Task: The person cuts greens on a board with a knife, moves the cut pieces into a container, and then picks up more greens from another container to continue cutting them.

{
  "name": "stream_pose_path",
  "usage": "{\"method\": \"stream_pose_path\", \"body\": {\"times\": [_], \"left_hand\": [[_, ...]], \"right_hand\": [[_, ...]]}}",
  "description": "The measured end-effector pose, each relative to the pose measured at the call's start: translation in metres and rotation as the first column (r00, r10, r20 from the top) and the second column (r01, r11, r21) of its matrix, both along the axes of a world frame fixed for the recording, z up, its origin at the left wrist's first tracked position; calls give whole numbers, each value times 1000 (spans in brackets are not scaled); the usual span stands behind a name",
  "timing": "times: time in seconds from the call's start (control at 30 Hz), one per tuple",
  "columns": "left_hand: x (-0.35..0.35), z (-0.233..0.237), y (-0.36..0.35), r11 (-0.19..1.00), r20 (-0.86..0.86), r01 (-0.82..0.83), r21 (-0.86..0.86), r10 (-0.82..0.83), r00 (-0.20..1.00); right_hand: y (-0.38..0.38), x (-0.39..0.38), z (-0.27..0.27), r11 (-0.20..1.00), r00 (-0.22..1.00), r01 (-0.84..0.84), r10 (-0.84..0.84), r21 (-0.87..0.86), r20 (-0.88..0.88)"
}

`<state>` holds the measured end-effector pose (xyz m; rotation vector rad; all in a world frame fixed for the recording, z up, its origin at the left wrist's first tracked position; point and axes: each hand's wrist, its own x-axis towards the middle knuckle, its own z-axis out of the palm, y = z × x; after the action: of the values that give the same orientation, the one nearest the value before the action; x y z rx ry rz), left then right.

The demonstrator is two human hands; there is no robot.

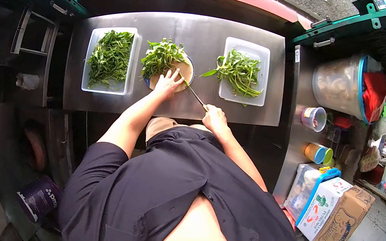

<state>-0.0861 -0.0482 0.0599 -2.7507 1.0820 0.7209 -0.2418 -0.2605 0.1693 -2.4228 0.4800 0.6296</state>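
A round cutting board point(185, 71) sits mid-table with a bunch of long-stemmed leafy greens point(160, 58) on it. My left hand point(169, 85) presses down on the stems at the near side of the bunch, holding them against the board. In my right hand point(215, 120) is the handle of a knife point(196, 95), its blade pointing up and left to the stems beside my left fingers. To the left, a clear plastic tray point(87, 82) holds many cut greens point(111, 58). To the right, another tray point(262, 51) holds longer whole stems point(240, 73).
All this stands on a metal table point(201, 31). A side counter on the right carries a large clear tub point(334, 84), a small plastic bucket point(313, 118), lidded jars point(315, 153) and cardboard boxes point(344, 217). A dark purple bucket point(39, 198) stands low at left.
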Motion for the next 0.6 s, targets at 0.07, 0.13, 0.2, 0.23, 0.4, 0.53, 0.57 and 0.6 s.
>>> {"method": "stream_pose_path", "body": {"times": [0.07, 0.13, 0.2, 0.23, 0.4, 0.53, 0.57, 0.6], "left_hand": [[0, 0, -1, 1000, -6, -4, -4, 4, 1000], [1, 3, -1, 1000, -12, -10, -6, 10, 1000], [1, 4, -2, 1000, -20, -7, -1, 7, 1000], [1, 5, -3, 1000, -19, -1, -2, 1, 1000], [2, 1, 1, 1000, -10, -7, -27, 7, 1000], [3, -5, 1, 992, 72, 12, -125, -4, 997], [3, -6, 0, 987, 153, 48, -156, -24, 988], [1, -6, -2, 979, 232, 86, -186, -41, 972]], "right_hand": [[2, -3, -6, 1000, 1000, 5, -5, -7, -2], [1, -8, -5, 1000, 1000, 7, -7, 6, 27], [0, -20, -7, 1000, 999, 15, -16, 18, 51], [-2, -28, -10, 998, 998, 23, -26, 59, 57], [-13, -60, -7, 983, 967, 60, -100, 175, 234], [-21, -64, -20, 981, 962, 114, -149, 157, 228], [-24, -66, -28, 980, 948, 128, -166, 155, 272], [-23, -63, -22, 974, 955, 141, -182, 179, 234]]}}
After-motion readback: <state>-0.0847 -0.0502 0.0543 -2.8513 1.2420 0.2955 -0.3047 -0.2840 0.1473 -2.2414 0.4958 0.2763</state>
